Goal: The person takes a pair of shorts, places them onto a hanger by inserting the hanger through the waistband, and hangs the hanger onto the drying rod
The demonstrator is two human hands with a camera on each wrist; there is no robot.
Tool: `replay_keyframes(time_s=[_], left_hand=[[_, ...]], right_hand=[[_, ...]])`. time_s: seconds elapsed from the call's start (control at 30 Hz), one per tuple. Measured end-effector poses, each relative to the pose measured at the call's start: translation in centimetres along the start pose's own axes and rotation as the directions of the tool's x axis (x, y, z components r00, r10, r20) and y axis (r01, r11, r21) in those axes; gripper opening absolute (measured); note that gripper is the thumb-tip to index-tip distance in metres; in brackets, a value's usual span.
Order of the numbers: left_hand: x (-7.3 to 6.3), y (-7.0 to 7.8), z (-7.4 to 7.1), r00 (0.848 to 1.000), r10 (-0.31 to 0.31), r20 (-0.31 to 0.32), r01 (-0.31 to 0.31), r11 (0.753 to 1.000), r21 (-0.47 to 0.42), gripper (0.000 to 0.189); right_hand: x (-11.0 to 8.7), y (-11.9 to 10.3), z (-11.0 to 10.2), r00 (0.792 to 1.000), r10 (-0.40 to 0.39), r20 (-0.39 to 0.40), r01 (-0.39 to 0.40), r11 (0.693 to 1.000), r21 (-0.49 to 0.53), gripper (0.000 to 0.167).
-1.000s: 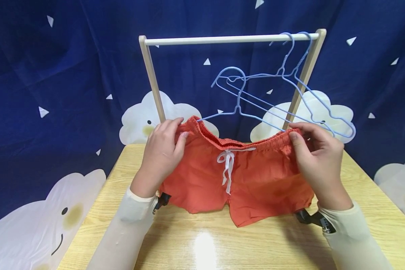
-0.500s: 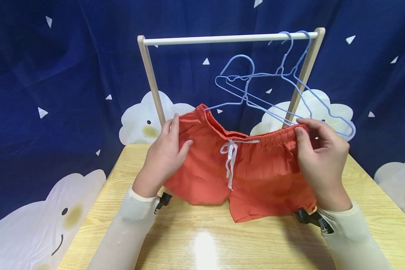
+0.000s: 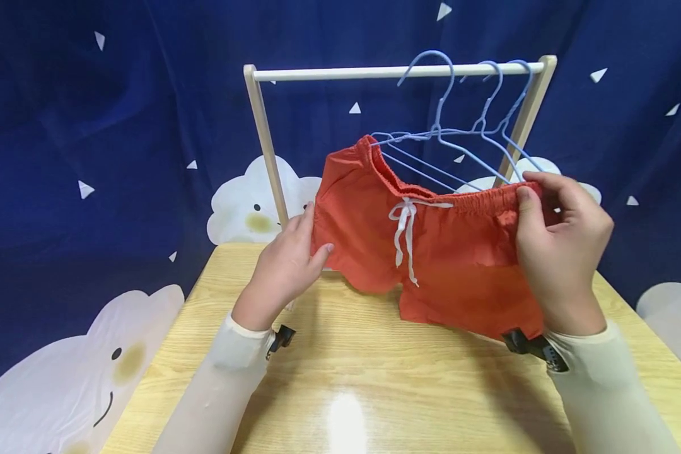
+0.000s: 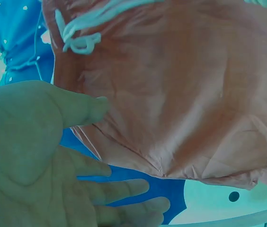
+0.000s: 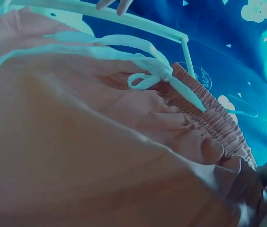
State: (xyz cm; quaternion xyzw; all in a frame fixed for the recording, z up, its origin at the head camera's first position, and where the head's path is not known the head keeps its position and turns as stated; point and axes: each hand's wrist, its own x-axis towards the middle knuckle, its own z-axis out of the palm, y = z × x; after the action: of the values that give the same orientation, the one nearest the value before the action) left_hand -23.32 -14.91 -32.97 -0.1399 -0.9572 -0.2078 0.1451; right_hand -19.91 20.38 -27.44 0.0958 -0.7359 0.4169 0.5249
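Observation:
A pair of red shorts (image 3: 459, 252) with a white drawstring bow (image 3: 405, 211) hangs on a blue wire hanger (image 3: 439, 126), whose arms run into the elastic waistband. The hanger's hook overlaps the rack's rail in the head view. My right hand (image 3: 567, 246) pinches the waistband's right corner between thumb and fingers, at the hanger's end. At the left side edge of the shorts is my left hand (image 3: 286, 265), its fingers extended. In the left wrist view, the left hand (image 4: 43, 151) has its palm and spread fingers beside the cloth, the thumb overlapping it.
A wooden clothes rack (image 3: 329, 74) stands at the back of the wood-grain table (image 3: 301, 397). Two more blue hangers (image 3: 490, 94) hang at its right end, close behind the shorts. A dark blue curtain (image 3: 119, 157) with white clouds covers the background.
The shorts and hanger have risen and moved right, the hook coming up to the rail. My left hand has loosened from the waistband and sits lower on the side; the right still pinches its corner.

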Motion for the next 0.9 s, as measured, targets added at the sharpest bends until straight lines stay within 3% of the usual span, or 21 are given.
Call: replay_keyframes(time_s=[0.17, 0.37, 0.9], left_hand=[[0.0, -0.1, 0.0, 0.999, -0.010, 0.030, 0.010, 1.000, -0.004, 0.085], [0.0, -0.2, 0.1, 0.999, 0.005, 0.032, -0.005, 1.000, 0.002, 0.084], [0.2, 0.1, 0.5, 0.998, -0.004, 0.057, 0.004, 1.000, 0.009, 0.082]], right_hand=[[1.0, -0.8, 2.0, 0.999, 0.041, 0.007, -0.041, 0.999, -0.017, 0.024], [1.3, 0.6, 4.4, 0.999, 0.034, 0.005, -0.034, 0.999, -0.013, 0.025], [-1.9, 3.1, 7.0, 0.997, 0.022, 0.080, -0.021, 1.000, -0.011, 0.021]])
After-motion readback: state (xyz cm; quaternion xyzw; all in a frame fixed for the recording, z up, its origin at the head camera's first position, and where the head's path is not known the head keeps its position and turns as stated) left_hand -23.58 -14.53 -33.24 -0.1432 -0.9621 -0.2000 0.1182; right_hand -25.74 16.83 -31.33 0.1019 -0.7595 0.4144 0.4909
